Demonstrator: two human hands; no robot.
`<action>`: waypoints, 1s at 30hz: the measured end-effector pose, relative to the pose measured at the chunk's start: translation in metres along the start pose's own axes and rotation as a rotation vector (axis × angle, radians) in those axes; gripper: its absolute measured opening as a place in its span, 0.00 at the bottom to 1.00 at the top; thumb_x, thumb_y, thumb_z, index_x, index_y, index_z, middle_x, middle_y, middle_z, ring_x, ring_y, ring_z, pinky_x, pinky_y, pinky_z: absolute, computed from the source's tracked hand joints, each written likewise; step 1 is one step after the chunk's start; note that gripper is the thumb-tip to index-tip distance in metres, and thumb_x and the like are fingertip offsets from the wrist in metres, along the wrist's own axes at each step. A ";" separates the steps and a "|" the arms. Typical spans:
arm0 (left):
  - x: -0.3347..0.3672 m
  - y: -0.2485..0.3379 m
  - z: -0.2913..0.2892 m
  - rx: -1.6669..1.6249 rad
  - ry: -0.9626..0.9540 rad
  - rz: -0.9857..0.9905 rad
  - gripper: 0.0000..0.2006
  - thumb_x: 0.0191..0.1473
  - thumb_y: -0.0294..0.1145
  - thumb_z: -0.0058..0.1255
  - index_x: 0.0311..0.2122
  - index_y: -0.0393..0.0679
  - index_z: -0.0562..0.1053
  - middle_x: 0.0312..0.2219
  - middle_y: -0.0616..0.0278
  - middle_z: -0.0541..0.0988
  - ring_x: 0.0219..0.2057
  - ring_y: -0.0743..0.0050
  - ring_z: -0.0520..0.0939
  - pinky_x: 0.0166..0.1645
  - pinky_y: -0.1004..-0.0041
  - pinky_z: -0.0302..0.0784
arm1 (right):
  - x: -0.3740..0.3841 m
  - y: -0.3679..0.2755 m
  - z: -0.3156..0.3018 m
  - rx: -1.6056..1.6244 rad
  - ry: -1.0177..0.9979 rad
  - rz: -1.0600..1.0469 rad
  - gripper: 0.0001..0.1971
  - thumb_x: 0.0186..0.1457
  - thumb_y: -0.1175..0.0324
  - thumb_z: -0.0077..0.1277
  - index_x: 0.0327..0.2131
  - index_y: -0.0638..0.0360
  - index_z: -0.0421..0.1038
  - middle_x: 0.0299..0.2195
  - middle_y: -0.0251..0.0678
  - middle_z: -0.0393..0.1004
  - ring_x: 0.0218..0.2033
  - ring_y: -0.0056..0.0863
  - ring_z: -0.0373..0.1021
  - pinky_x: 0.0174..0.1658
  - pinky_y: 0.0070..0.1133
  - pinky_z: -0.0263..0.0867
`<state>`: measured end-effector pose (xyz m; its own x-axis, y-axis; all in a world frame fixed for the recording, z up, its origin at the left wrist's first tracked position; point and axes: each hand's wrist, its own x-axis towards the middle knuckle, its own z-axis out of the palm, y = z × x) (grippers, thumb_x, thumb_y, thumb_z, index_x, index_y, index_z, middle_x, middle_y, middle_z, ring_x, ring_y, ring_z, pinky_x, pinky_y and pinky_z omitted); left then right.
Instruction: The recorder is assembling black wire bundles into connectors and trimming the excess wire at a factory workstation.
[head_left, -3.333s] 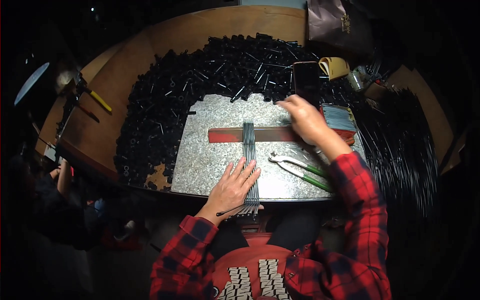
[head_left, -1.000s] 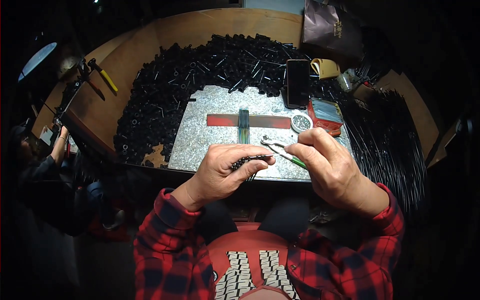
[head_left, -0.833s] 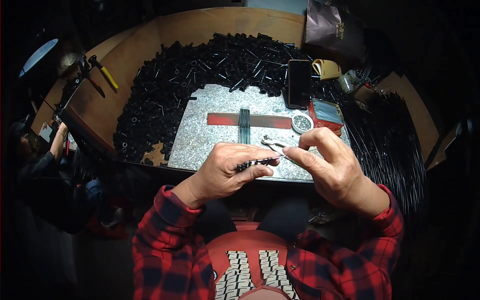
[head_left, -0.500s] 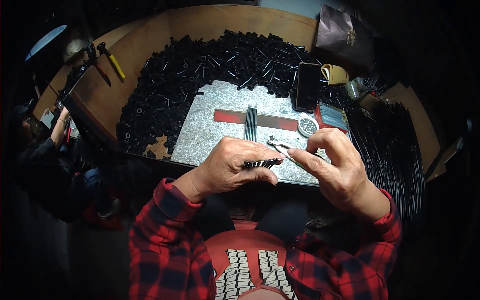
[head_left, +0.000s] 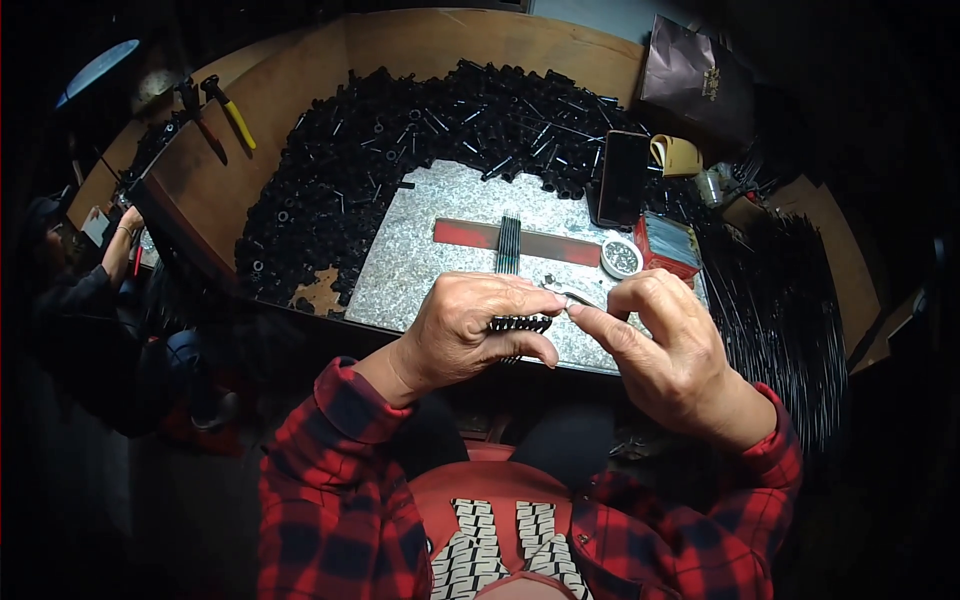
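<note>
My left hand (head_left: 468,325) is closed around a row of thin black rods (head_left: 520,324), whose ends show side by side between fingers and thumb. My right hand (head_left: 668,345) is curled, its fingertips almost meeting the left fingertips. Whatever it pinches is too small to make out. Just beyond the fingertips lies a pair of pliers (head_left: 577,297), partly hidden by the hands. On the speckled board (head_left: 400,250), several thin dark rods (head_left: 508,242) lie together across a red and dark flat strip (head_left: 465,233).
A heap of black tubular parts (head_left: 430,125) rings the board inside wooden walls. At right are a round white dial (head_left: 621,258), a red box (head_left: 668,245), a phone (head_left: 622,178) and many long black rods (head_left: 790,320). Yellow-handled nippers (head_left: 238,122) hang left; another person's arm (head_left: 120,245) shows beyond.
A thin light rod that showed between my two hands no longer shows there. My right fingertips have moved slightly up and left, closer to the left fingertips.
</note>
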<state>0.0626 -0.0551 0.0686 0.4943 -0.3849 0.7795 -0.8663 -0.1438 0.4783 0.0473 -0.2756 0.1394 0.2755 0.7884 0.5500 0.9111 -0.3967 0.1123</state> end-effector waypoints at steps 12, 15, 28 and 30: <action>-0.018 -0.010 0.016 0.079 -0.136 -0.074 0.22 0.39 0.47 0.61 0.35 0.40 0.76 0.32 0.57 0.80 0.38 0.58 0.81 0.43 0.67 0.76 | 0.020 -0.010 0.018 0.308 0.097 0.039 0.17 0.42 0.79 0.57 0.41 0.63 0.72 0.26 0.37 0.68 0.24 0.29 0.68 0.25 0.22 0.65; -0.040 -0.030 0.022 0.285 -0.232 -0.042 0.29 0.39 0.52 0.60 0.44 0.41 0.73 0.39 0.54 0.78 0.46 0.57 0.77 0.51 0.64 0.71 | 0.020 -0.010 0.018 0.363 -0.011 0.051 0.14 0.42 0.79 0.57 0.37 0.63 0.72 0.27 0.38 0.69 0.25 0.29 0.69 0.26 0.22 0.66; -0.019 -0.034 0.021 0.377 -0.421 -0.036 0.29 0.41 0.48 0.61 0.46 0.41 0.68 0.47 0.51 0.71 0.50 0.50 0.70 0.54 0.57 0.64 | 0.047 0.012 -0.064 0.709 0.372 0.224 0.09 0.50 0.76 0.53 0.37 0.68 0.72 0.28 0.35 0.70 0.32 0.19 0.70 0.33 0.14 0.65; 0.014 -0.016 0.018 0.218 -0.437 -0.110 0.19 0.45 0.42 0.59 0.39 0.41 0.71 0.33 0.58 0.77 0.36 0.56 0.78 0.39 0.65 0.72 | 0.037 0.022 -0.064 0.685 0.383 0.271 0.10 0.50 0.75 0.52 0.37 0.68 0.72 0.29 0.35 0.70 0.32 0.20 0.70 0.34 0.15 0.65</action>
<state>0.0823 -0.0747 0.0648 0.5476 -0.6962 0.4642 -0.8287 -0.3744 0.4160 0.0579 -0.2853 0.2157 0.5020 0.4427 0.7430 0.8470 -0.0781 -0.5257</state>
